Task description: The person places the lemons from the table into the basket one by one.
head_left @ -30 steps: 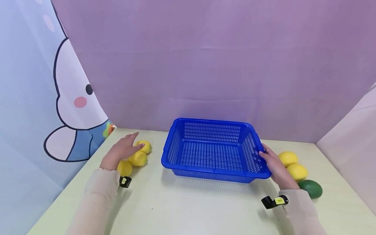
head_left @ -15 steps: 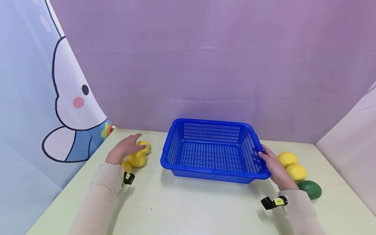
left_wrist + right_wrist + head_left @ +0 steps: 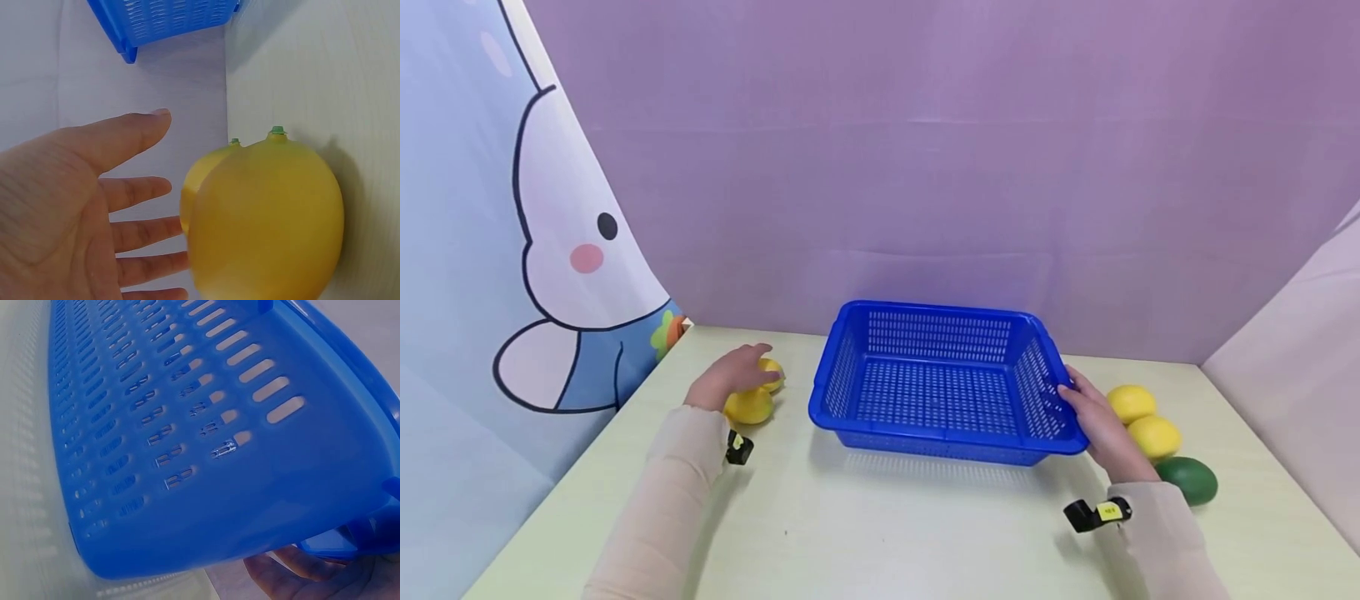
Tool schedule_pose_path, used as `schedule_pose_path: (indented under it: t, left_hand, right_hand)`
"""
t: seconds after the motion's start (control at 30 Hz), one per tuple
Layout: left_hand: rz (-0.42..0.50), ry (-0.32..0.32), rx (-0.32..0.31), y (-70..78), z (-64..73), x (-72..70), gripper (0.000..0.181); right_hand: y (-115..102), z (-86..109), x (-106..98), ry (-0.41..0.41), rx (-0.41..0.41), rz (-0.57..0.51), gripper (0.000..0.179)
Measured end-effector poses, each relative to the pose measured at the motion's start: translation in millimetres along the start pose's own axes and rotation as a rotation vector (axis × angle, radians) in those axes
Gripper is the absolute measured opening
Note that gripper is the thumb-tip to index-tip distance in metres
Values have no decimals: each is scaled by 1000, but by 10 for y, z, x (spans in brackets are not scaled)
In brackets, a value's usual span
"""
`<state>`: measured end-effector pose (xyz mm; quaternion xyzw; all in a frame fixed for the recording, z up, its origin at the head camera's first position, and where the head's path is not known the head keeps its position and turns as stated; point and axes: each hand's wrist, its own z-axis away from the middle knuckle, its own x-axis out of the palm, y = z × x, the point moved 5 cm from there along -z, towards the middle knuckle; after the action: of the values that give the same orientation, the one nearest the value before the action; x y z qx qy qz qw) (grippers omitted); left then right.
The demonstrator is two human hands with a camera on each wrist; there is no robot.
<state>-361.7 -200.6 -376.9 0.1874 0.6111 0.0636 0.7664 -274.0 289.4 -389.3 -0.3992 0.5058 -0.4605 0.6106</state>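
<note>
A blue plastic basket point(image 3: 940, 438) with slotted walls stands mid-table. My right hand point(image 3: 1101, 427) grips its right rim, thumb over the edge; in the right wrist view the fingers point(image 3: 275, 578) reach under the rim beside the basket's slotted wall point(image 3: 250, 494). My left hand point(image 3: 732, 379) hovers with spread fingers over lemons at the left. The nearer lemon point(image 3: 750, 407) and the farther lemon point(image 3: 771, 376) show partly past the hand. In the left wrist view the straight fingers point(image 3: 140, 234) point at a large lemon point(image 3: 269, 219) with a green tip, its neighbour half hidden behind it.
Right of the basket lie two lemons point(image 3: 1131, 403) and a dark green oval fruit point(image 3: 1189, 481), close to the right forearm. A purple cloth point(image 3: 940, 167) hangs behind the pale table point(image 3: 865, 542). A blue curtain with a cartoon rabbit point(image 3: 572, 217) borders the left.
My left hand has shifted slightly right over the lemons, and the forearm now hides the nearest lemon on the left. My right hand keeps its hold on the basket's rim.
</note>
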Motion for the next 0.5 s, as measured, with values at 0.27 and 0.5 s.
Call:
schedule_pose_path:
  t: [0.27,0.5]
  left_hand:
    - [4,-6,-17,46,-23,17,66]
    - [30,-21,-56,29,-79,63,67]
  right_hand:
    - [24,-4,-12,6,3,11,59]
    - [39,-18,-22,7,6,10,59]
